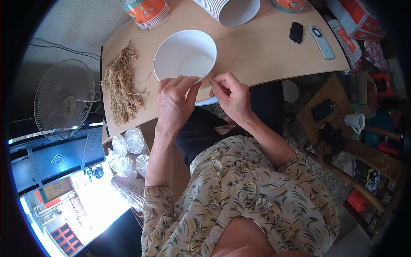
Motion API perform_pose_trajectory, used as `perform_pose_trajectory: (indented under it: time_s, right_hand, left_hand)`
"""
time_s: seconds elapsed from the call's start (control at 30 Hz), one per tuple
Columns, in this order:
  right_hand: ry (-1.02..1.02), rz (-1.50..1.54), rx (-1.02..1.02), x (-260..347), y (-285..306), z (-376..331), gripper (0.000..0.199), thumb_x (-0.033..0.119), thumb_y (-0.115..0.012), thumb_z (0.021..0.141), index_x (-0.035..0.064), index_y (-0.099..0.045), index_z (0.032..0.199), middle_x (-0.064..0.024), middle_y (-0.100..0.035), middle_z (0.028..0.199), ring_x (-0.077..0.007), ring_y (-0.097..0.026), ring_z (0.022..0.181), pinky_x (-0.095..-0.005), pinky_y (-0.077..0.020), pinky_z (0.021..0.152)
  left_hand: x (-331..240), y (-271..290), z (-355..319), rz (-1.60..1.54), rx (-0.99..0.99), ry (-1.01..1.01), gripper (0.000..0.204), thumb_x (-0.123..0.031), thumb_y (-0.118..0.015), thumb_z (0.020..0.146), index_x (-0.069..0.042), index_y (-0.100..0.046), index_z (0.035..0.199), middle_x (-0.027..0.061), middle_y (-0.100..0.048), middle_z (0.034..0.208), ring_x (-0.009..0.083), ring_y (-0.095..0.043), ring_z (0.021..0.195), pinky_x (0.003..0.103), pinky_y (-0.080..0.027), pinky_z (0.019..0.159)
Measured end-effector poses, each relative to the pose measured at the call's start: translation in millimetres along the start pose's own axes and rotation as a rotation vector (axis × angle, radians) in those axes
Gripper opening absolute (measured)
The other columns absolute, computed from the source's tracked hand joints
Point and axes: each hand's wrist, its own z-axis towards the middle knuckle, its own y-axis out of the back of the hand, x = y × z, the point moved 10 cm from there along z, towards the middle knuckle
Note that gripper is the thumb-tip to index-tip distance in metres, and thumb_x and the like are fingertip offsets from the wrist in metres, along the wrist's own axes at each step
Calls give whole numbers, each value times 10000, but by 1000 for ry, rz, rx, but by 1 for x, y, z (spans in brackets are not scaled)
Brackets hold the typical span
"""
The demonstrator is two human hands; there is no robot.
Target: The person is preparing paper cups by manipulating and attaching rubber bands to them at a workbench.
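Observation:
A white paper bucket (177,49) lies tilted at the table's near edge, its open mouth facing up toward me. My left hand (174,100) is closed on its near rim, thumb and fingers pinching the edge. Just right of that rim, my right hand (234,97) is closed in a pinch beside the bucket's outer wall. Whatever sits between those fingertips is too small to make out. A bundle of brown twisted cords (123,83) lies on the table left of the bucket, with a few loose ends reaching toward it.
Beyond the bucket are nested white buckets (239,12) and an orange patterned stack (147,13). A phone (321,42) and a small black object (296,32) lie on the table's right. A fan (64,100) stands left; a wooden chair (355,150) with a white mug (355,122) stands right.

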Motion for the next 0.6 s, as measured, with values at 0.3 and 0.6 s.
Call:
perform_pose_trajectory:
  time_s: [0.3, 0.6]
  right_hand:
    - [25, 15, 17, 7, -4, 12, 74, 7, -662, 959, -24, -595, 954, -93, -708, 739, -121, -705, 666, -246, -528, 569]
    - [-22, -15, 95, 4, 0, 26, 56, -1, -648, 968, -33, -615, 999, -69, -703, 770, -89, -672, 715, -242, -523, 647]
  left_hand:
    - [9, -8, 26, -330, 240, 154, 237, -212, -644, 971, 5, -736, 947, 179, -705, 787, 357, -666, 687, 400, -507, 637]
    - [32, -36, 45, -477, 434, 221, 212, -201, -674, 914, -18, -767, 969, 165, -730, 786, 225, -695, 661, 369, -524, 639]
